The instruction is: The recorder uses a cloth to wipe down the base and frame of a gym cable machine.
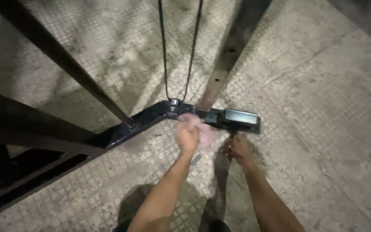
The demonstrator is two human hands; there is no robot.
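Note:
A black metal frame (147, 118) lies on the patterned concrete floor, ending in a glossy black block (241, 118) at its right. My left hand (187, 133) is closed on a crumpled pinkish cloth (205, 131) and presses it against the frame beside the block. My right hand (237, 148) sits just below the block, fingers curled around a short dark stem under it; the grip is partly blurred. A thin black cable loop (177, 64) rises from a small fitting (174, 102) on the frame.
Black bars (65, 60) slant across the left. A rusty flat bar (232, 47) with holes runs up from the frame. More dark frame members (31, 137) fill the lower left. Textured floor (323, 107) spreads to the right.

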